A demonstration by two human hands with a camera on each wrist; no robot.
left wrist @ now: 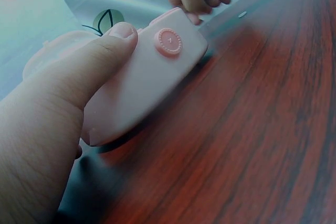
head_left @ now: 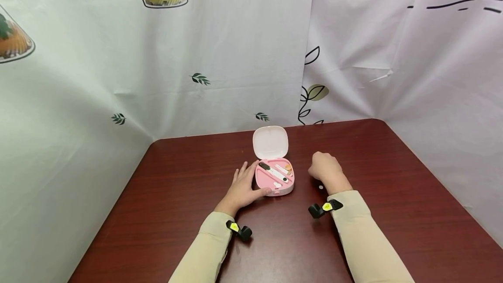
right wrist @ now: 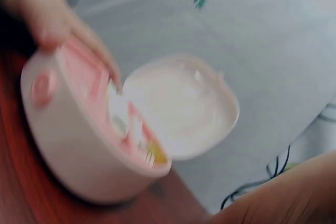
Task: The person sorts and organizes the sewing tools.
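Note:
A pink sewing-kit-like case point(head_left: 278, 191) stands on the table with its white lid point(head_left: 270, 142) flipped up behind it. Its pink tray holds a white tool with dark ends point(head_left: 273, 172), a small white piece point(head_left: 277, 184) and a yellowish item point(head_left: 288, 167). My left hand point(head_left: 240, 191) grips the case, thumb at the front beside a round button point(left wrist: 169, 42), fingers along the left side. To the right of the case, my right hand point(head_left: 325, 169) is low over the table with curled fingers. Whether it holds anything is hidden. A tiny white piece point(head_left: 320, 187) lies by its wrist.
The dark red wooden table point(head_left: 188, 174) reaches back to a printed white cloth point(head_left: 235, 47) that hangs behind it and along the sides. Black cameras with straps sit on both wrists, over beige sleeves point(head_left: 365, 230).

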